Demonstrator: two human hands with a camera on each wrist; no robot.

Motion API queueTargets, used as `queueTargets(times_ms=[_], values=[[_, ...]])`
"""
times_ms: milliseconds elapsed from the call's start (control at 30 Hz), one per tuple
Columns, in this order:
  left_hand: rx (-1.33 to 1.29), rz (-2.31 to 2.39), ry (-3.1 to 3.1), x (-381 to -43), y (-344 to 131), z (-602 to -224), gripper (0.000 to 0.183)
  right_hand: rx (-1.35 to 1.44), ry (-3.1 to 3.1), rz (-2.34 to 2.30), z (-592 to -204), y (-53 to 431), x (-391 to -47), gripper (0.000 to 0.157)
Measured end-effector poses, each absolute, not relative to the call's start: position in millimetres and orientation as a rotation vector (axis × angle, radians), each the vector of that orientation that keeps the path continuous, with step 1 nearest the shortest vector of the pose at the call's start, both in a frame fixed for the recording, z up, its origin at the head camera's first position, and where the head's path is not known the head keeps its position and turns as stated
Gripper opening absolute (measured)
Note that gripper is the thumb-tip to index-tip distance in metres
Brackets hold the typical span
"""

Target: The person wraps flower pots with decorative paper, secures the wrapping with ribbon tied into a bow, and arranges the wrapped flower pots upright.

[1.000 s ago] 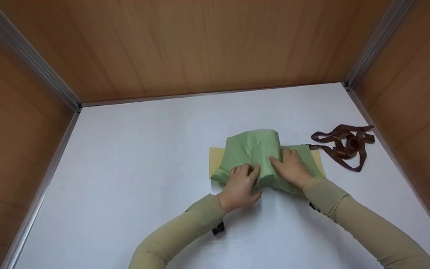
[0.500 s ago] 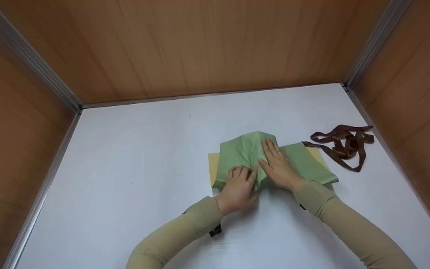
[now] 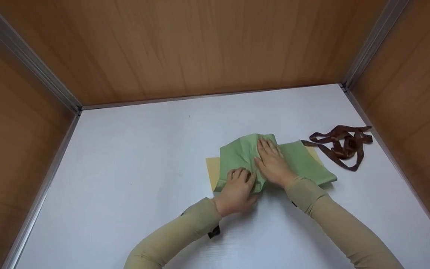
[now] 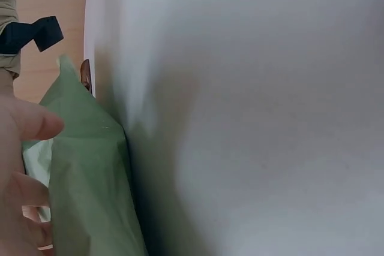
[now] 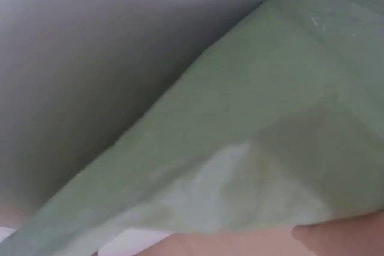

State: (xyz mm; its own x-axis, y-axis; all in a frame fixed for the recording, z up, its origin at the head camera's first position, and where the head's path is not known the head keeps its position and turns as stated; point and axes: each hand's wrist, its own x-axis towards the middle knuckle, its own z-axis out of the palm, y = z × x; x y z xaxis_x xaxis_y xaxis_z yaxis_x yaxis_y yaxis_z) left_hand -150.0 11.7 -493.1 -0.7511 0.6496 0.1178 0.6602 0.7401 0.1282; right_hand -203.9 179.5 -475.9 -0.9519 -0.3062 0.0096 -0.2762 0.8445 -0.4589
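In the head view, green wrapping paper (image 3: pixel 233 155) lies folded and creased, raised at the left and flatter toward the right. Yellow paper (image 3: pixel 212 173) shows from beneath it at both ends. What the wrap covers, if anything, is hidden. My left hand (image 3: pixel 235 192) rests slightly bent fingers on the near part of the green paper, its thumb apart near the front edge. My right hand (image 3: pixel 274 164) lies flat on the raised fold, fingers straight and pointing away. In the right wrist view, the green paper (image 5: pixel 240 106) fills much of the frame.
A tangled brown ribbon (image 3: pixel 358 158) lies at the right; one end reaches the far right corner of the green paper. Wooden panels (image 3: pixel 207 45) stand behind and at both sides of the white table (image 3: pixel 125 157).
My right hand has moved left from the flatter right side onto the raised fold and flattened it. The right end of the green paper is now uncovered. My left hand has barely shifted.
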Motion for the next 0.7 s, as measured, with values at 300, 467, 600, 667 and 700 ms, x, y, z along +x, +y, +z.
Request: queueTargets(times_ms=[300, 467, 600, 667, 700], values=[[-1.159, -0.234, -2.954, -145.8, 7.0, -491.4, 0.065, -0.356, 2.954, -0.897, -479.6, 177.1, -202.6, 0.049], [-1.133, -0.275, -2.937, -147.0, 8.0, -493.4, 0.064, -0.244, 3.016, -1.066, -483.2, 174.7, -199.8, 0.048], [-1.118, -0.315, -2.934, -147.9, 8.4, -495.6, 0.065, -0.219, 3.101, -0.97, -482.8, 170.9, -196.9, 0.052], [-1.117, -0.323, -2.945, -148.0, 8.3, -496.7, 0.066, -0.217, 3.112, -0.91, -481.7, 168.8, -195.5, 0.054], [-1.118, -0.325, -2.949, -147.9, 8.0, -497.1, 0.066, -0.213, 3.113, -0.881, -481.0, 167.9, -195.2, 0.055]])
